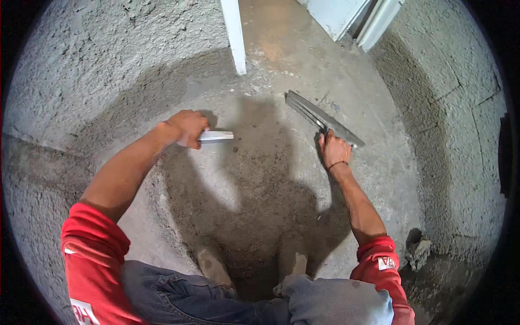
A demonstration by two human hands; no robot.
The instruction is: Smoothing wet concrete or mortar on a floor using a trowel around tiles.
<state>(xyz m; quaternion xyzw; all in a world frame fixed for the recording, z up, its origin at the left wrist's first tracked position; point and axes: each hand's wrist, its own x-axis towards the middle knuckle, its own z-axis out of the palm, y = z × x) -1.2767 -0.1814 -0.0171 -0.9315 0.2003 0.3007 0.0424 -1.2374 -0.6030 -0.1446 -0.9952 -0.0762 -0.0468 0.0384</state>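
Note:
My left hand [189, 129] is closed round a short-looking silvery metal bar [218, 135], which sticks out to the right over the floor. How far it runs behind my fingers is hidden. On the right, my right hand [335, 148] grips the handle of a steel finishing trowel [325, 116]. Its long blade slants from upper left to lower right, tilted up on edge close to the floor. Beneath both hands lies the grey concrete floor [379, 173], with damp, crumbly dirt [254, 179] across its middle.
Rough plastered walls [146, 43] curve round both sides, darker along their base. A white door frame post [234, 38] and a white door [336, 16] stand ahead, with an opening between them. A rubble lump [418, 254] sits at the lower right. My bent knees [336, 300] are near.

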